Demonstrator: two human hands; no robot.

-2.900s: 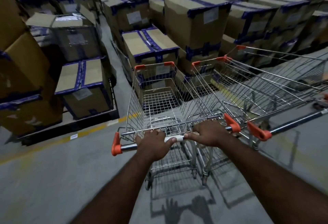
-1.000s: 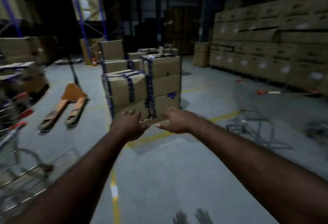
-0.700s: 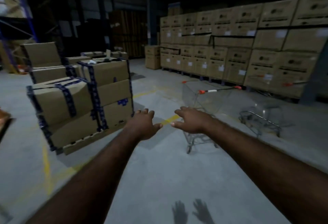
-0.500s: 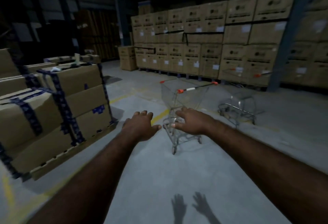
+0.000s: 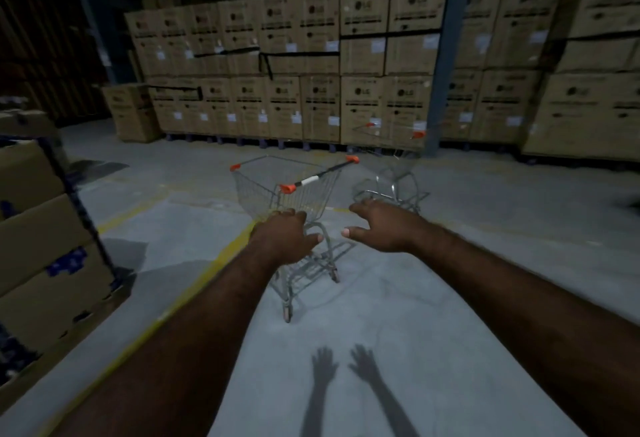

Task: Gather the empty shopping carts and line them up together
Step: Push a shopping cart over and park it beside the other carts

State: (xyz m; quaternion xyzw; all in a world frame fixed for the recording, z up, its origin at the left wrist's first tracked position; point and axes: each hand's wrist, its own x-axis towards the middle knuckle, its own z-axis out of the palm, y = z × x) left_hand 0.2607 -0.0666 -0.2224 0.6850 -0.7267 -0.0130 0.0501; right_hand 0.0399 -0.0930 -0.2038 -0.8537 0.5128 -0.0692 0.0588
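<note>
Dim warehouse: a long wall of stacked brown cardboard cartons (image 5: 311,66) closes the far side of the grey concrete floor (image 5: 433,298), with a blue steel column (image 5: 445,56) standing before it. Nearer left, a strapped stack of tan boxes (image 5: 45,246). Mid-floor stands an empty silver wire shopping cart with orange handle caps (image 5: 294,191), handle bar angled toward the right; a second wire cart (image 5: 391,159), blurred, sits behind it by the column. Left hand (image 5: 285,237) and right hand (image 5: 381,225) reach forward, palms down, fingers spread, holding nothing; the cart lies beyond the fingertips, untouched. Versus half a second ago, the cart looms closer and more central.
</note>
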